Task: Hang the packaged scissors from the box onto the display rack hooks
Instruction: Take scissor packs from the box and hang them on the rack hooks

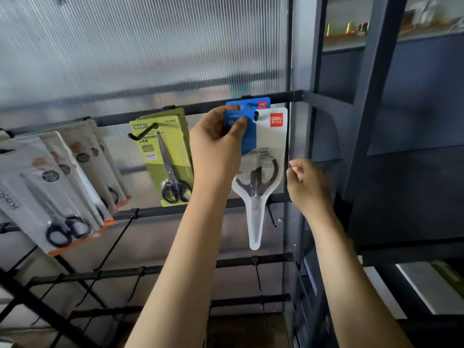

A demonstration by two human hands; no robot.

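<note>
On the top black rack bar's hook (256, 116): white-and-blue carded scissors pack (261, 156), pinched at blue header by left hand (216, 144). Right hand (305, 184) loosely curled, empty. Light, stiff, probably slick; best held near hang hole.

Looking like a shop's stationery aisle: showing a black display rack (175, 111) of horizontal bars and jutting hooks (141, 134), carrying retail-carded scissors in rows, namely white-and-orange packs (50, 187) overlapping at left, a green pack (163, 156) printed "SCISSORS" and "GRIP" at centre, a blue pack (248, 136) and a clear blister pack (266, 156) with red brand squares at right. Backing onto ribbed translucent panelling (140, 46); adjoining dark metal shelving (376, 96) at right.
</note>
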